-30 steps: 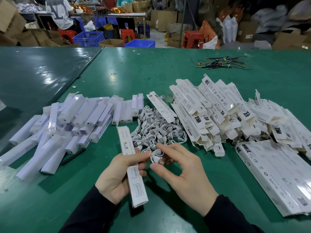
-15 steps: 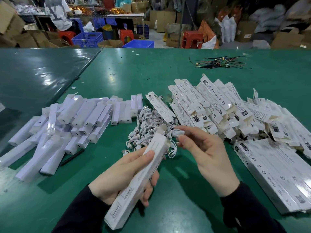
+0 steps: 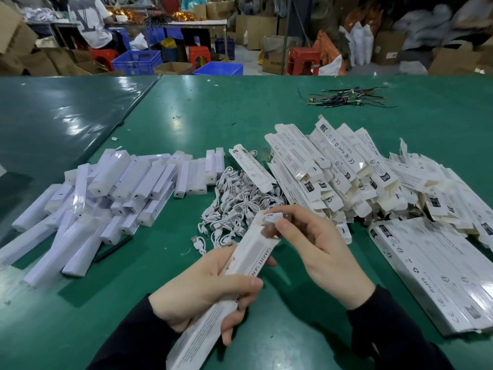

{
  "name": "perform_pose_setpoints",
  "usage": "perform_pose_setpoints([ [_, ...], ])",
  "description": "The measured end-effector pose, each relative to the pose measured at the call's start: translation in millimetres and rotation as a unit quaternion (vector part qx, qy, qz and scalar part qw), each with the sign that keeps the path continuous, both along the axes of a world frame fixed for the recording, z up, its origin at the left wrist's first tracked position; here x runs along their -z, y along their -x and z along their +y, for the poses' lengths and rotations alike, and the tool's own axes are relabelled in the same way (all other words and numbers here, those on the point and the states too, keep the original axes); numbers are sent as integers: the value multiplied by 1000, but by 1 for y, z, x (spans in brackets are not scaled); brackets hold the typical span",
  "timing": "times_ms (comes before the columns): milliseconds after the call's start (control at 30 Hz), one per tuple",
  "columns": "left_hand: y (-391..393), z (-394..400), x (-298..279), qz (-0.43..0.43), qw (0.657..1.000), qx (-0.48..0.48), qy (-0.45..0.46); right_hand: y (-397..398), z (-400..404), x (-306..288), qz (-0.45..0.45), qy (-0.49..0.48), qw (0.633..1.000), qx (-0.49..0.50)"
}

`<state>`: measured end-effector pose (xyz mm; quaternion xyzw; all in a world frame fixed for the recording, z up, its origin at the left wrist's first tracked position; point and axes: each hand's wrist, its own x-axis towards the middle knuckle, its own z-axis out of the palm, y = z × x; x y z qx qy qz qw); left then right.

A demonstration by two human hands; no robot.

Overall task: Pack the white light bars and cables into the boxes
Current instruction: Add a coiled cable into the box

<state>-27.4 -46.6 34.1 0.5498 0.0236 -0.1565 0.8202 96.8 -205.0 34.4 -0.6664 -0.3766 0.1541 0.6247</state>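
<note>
A long, slim white cardboard box [image 3: 234,287] with printed text is gripped around its middle by the left hand [image 3: 202,292] and is tilted, its open end raised toward the upper right. A coiled white cable [image 3: 273,217] is pinched between the thumb and fingertips of the right hand [image 3: 320,252] right at that open end, touching the torn-looking flaps. Both wrists are covered by dark sleeves.

On the glossy green table [image 3: 240,116], a heap of smooth white rectangular light bars [image 3: 106,198] is spread at the left. A tangled pile of thin white cables [image 3: 234,209] lies in the centre, just beyond the held box. Flat-folded printed boxes [image 3: 346,172] are heaped at the right, and a neat row of closed boxes [image 3: 440,273] lies near the right edge. A bundle of thin dark wires [image 3: 346,98] rests well apart at the far side.
</note>
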Motion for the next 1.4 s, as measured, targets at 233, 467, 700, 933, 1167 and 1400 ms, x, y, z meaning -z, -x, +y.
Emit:
perform_pose_setpoints([
  [233, 1, 3, -4, 9, 998, 26, 65, -3, -9, -6, -98, 96, 989, -47],
  [467, 1, 3, -1, 26, 997, 56, 47, -4, -10, -8, -47, 67, 996, -48],
  [700, -1, 0, 1, -3, 994, 61, 92, -1, -10, -11, -36, 62, 995, -73],
  [933, -11, 0, 13, -81, 989, 1, 124, 2, -4, -8, 85, -41, 995, -28],
  [1167, -16, -3, 16, -114, 991, -40, 52, 10, 4, -1, 134, -61, 989, -9],
  [1400, -20, -9, 17, -117, 989, -84, 41, 14, 8, 2, 238, -85, 967, 45],
])
